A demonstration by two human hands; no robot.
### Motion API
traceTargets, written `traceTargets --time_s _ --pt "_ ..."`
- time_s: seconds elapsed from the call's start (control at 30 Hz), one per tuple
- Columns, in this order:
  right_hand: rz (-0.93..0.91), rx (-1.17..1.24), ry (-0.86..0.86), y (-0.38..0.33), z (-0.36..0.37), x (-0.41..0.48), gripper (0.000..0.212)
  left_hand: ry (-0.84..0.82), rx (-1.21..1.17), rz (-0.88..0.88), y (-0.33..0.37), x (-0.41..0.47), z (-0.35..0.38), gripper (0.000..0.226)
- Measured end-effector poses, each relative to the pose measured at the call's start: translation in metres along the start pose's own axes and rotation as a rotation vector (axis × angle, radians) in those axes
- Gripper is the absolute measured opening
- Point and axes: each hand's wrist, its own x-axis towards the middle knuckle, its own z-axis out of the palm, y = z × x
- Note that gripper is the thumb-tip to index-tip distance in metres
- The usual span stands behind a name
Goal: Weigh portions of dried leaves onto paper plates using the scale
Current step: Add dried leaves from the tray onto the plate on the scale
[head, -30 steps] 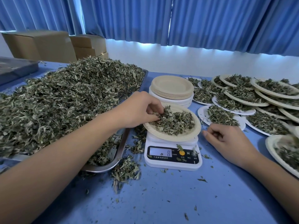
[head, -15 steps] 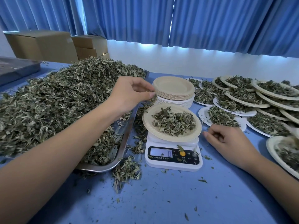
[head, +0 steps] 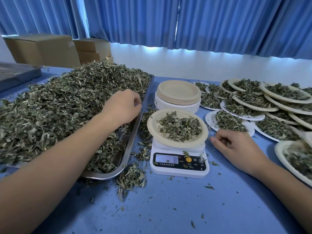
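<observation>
The portion of dried leaves (head: 179, 128) is a loose, flat pile of green-grey crumpled pieces with some pale stems. It lies in the middle of a beige paper plate (head: 177, 144), and the rim of the plate stays bare all around. The plate sits on the white scale (head: 179, 172), which stands on the blue bench (head: 168, 208). The display (head: 166, 159) shows an 8, and a few leaf bits lie on the front panel of the scale.

The left grip (head: 123, 107) is over the right edge of the big heap of leaves (head: 59, 107) in the metal tray (head: 133, 137), left of the scale. Its fingers are curled downward into the leaves. If they hold any leaves, I cannot tell.

The right grip (head: 236, 146) rests on the bench just beside the scale on the right side. Its fingers are loosely curled and it holds nothing.

Behind the scale is a stack of empty plates (head: 179, 92). Many filled plates (head: 253, 105) overlap each other at the right. Some spilled leaves (head: 131, 179) lie on the bench between tray and scale.
</observation>
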Motion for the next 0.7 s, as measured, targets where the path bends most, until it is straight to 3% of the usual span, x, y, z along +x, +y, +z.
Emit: traceTargets --time_s 0.1,0.2,0.33,0.7 --pt "-0.006 0.000 0.000 0.001 0.000 0.000 0.040 -0.026 -0.309 0.192 0.016 -0.008 0.001 0.011" --pt "-0.008 0.002 0.000 0.001 0.000 0.000 0.040 -0.006 -0.438 0.353 0.031 -0.015 0.003 0.015" --pt "-0.004 0.007 0.004 -0.001 -0.001 -0.001 0.039 -0.029 -0.557 0.419 0.042 -0.020 0.006 0.018" --pt "-0.021 0.020 -0.001 -0.002 -0.002 -0.001 0.038 -0.337 -0.099 0.614 0.079 -0.012 0.013 0.031"
